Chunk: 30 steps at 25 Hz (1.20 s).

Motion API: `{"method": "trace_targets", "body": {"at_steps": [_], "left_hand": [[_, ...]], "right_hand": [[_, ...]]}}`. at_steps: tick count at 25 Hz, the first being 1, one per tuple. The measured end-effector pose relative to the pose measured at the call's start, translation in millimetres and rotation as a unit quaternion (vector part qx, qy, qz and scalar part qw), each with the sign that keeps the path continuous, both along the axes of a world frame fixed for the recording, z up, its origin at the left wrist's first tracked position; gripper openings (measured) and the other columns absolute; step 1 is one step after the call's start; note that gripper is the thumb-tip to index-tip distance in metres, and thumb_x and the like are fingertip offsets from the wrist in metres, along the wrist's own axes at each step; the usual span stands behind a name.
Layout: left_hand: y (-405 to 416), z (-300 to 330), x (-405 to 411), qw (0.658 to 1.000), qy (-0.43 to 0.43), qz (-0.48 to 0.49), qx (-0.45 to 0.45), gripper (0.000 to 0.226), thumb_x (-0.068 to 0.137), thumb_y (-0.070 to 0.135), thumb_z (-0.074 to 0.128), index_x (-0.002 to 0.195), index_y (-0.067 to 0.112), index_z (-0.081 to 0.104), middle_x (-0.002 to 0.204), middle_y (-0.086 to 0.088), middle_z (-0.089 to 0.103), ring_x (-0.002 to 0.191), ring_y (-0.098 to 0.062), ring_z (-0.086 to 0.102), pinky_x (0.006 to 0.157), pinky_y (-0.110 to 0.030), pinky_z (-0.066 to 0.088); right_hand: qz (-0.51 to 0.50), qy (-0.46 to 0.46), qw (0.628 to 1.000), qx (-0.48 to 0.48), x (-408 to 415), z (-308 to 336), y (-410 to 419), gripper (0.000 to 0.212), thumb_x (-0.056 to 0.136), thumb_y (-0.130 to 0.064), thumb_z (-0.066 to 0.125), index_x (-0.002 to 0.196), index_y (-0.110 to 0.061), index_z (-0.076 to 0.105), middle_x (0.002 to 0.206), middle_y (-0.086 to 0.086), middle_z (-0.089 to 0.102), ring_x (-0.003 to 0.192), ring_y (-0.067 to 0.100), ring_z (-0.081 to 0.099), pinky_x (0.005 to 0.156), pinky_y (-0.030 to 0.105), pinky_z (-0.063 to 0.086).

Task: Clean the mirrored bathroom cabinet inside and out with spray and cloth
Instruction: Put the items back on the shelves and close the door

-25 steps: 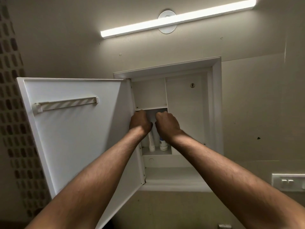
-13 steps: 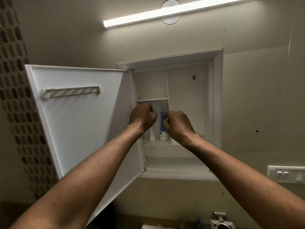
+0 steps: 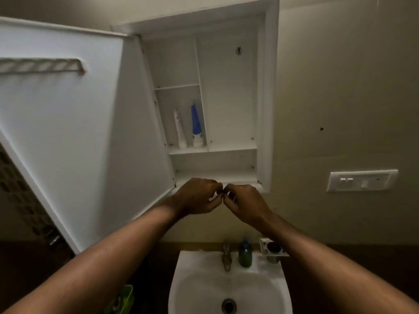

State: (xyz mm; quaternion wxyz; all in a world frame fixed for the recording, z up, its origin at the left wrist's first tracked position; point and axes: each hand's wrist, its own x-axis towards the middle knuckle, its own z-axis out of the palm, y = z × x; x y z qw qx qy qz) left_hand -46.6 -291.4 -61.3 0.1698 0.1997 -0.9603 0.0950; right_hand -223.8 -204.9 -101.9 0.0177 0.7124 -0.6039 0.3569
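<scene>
Where the cabinet point(image 3: 267, 98) stands open in the upper middle of the frame: door point(image 3: 68, 132) swung out to the left, its lower corner reaching down toward the lower left, its top and left edges cut off by the frame.
Open room: free space in front of the shelves and below the cabinet's bottom lip; bare wall to the right as far as the switch plate point(image 3: 362, 180).
Left hand point(image 3: 197, 197): curled, fingertips pinched together, just below the cabinet's bottom edge; cannot tell whether anything small sits in the grip.
Right hand point(image 3: 246, 203): curled likewise, its fingertips meeting those of the left at frame centre; contents of the grip not visible.
Shelves: left compartment holding a white tube point(image 3: 179, 130) and a blue-and-white tube point(image 3: 196, 128), both upright on their caps, just beside each other; tall right compartment and low bottom shelf bare.
Door inside: white, with a rail point(image 3: 43, 65) at upper left, blurred.
Below: white sink point(image 3: 229, 288) at bottom centre, tap point(image 3: 226, 257) at its back rim, dark green bottle point(image 3: 245, 254) just right of the tap, holder point(image 3: 273, 249) partly behind the right forearm.
Room: beige wall, dim light; patterned tiles at far left.
Hard to make out: green object point(image 3: 123, 300) at the bottom edge, half hidden by the left forearm; mirrored face of the door turned away.
</scene>
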Motion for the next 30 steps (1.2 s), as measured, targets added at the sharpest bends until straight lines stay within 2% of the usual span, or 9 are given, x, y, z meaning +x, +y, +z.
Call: {"method": "trace_targets", "body": {"at_steps": [4, 8, 10, 13, 15, 18, 21, 24, 30], "left_hand": [[8, -68, -13, 0.994, -0.070, 0.036, 0.074, 0.027, 0.097, 0.041, 0.049, 0.108, 0.024, 0.067, 0.094, 0.005, 0.068, 0.073, -0.010, 0.055, 0.063, -0.027, 0.036], [4, -128, -29, 0.980, -0.106, 0.104, 0.133, 0.043, 0.097, 0.045, 0.050, 0.133, 0.022, 0.058, 0.123, -0.004, 0.068, 0.105, -0.024, 0.066, 0.081, -0.035, 0.050], [0, -152, -35, 0.969, -0.126, 0.133, 0.165, 0.048, 0.097, 0.047, 0.053, 0.140, 0.024, 0.053, 0.131, -0.005, 0.065, 0.116, -0.027, 0.063, 0.091, -0.039, 0.052], [-14, -185, -42, 0.953, -0.122, 0.163, 0.225, 0.051, 0.098, 0.044, 0.055, 0.145, 0.026, 0.048, 0.138, -0.006, 0.060, 0.124, -0.028, 0.059, 0.097, -0.039, 0.049], [-23, -205, -43, 0.939, -0.107, 0.181, 0.272, 0.051, 0.098, 0.041, 0.056, 0.146, 0.025, 0.048, 0.138, -0.007, 0.061, 0.125, -0.028, 0.058, 0.098, -0.038, 0.048], [-35, -228, -43, 0.920, -0.073, 0.194, 0.331, 0.053, 0.096, 0.037, 0.064, 0.145, 0.020, 0.052, 0.138, -0.008, 0.062, 0.125, -0.027, 0.059, 0.099, -0.036, 0.049], [-40, -245, -44, 0.900, -0.021, 0.200, 0.387, 0.053, 0.092, 0.033, 0.073, 0.141, 0.017, 0.057, 0.134, -0.008, 0.065, 0.118, -0.024, 0.065, 0.097, -0.034, 0.054], [-50, -256, -44, 0.887, 0.000, 0.202, 0.415, 0.049, 0.089, 0.031, 0.077, 0.133, 0.018, 0.061, 0.127, -0.006, 0.069, 0.113, -0.020, 0.067, 0.094, -0.036, 0.057], [-59, -264, -40, 0.887, -0.009, 0.190, 0.421, 0.039, 0.088, 0.029, 0.076, 0.125, 0.020, 0.066, 0.122, -0.001, 0.071, 0.110, -0.017, 0.068, 0.090, -0.035, 0.058]], "right_hand": [[0.007, 0.014, 0.996, 0.092, -15, -73, 21, 0.020, 0.099, -0.033, 0.059, 0.105, -0.020, 0.073, 0.086, -0.002, 0.074, 0.072, 0.013, 0.068, 0.070, 0.035, 0.059], [-0.065, 0.020, 0.978, 0.196, -40, -139, 19, 0.023, 0.100, -0.030, 0.055, 0.099, -0.013, 0.071, 0.091, 0.006, 0.075, 0.080, 0.023, 0.070, 0.075, 0.041, 0.058], [-0.111, 0.029, 0.961, 0.251, -51, -162, 9, 0.023, 0.101, -0.030, 0.055, 0.104, -0.012, 0.069, 0.099, 0.009, 0.075, 0.088, 0.028, 0.070, 0.074, 0.036, 0.056], [-0.127, 0.058, 0.943, 0.301, -60, -189, -14, 0.021, 0.101, -0.027, 0.055, 0.118, -0.017, 0.063, 0.118, 0.008, 0.068, 0.103, 0.025, 0.066, 0.072, 0.029, 0.045], [-0.130, 0.082, 0.937, 0.315, -63, -198, -33, 0.033, 0.101, -0.027, 0.056, 0.132, -0.016, 0.057, 0.131, 0.010, 0.061, 0.116, 0.028, 0.060, 0.085, 0.034, 0.049], [-0.121, 0.101, 0.927, 0.341, -66, -206, -63, 0.049, 0.101, -0.031, 0.057, 0.147, -0.017, 0.048, 0.143, 0.011, 0.054, 0.130, 0.031, 0.051, 0.105, 0.041, 0.046], [-0.111, 0.148, 0.909, 0.373, -64, -210, -83, 0.054, 0.096, -0.029, 0.063, 0.148, -0.022, 0.049, 0.145, 0.009, 0.053, 0.134, 0.031, 0.049, 0.108, 0.045, 0.045], [-0.102, 0.189, 0.894, 0.392, -65, -219, -96, 0.048, 0.095, -0.031, 0.065, 0.141, -0.024, 0.055, 0.144, 0.008, 0.055, 0.134, 0.030, 0.050, 0.110, 0.043, 0.042], [-0.072, 0.260, 0.885, 0.379, -69, -229, -100, 0.032, 0.100, -0.022, 0.056, 0.130, -0.009, 0.060, 0.135, 0.014, 0.062, 0.125, 0.032, 0.058, 0.105, 0.043, 0.047]]}}
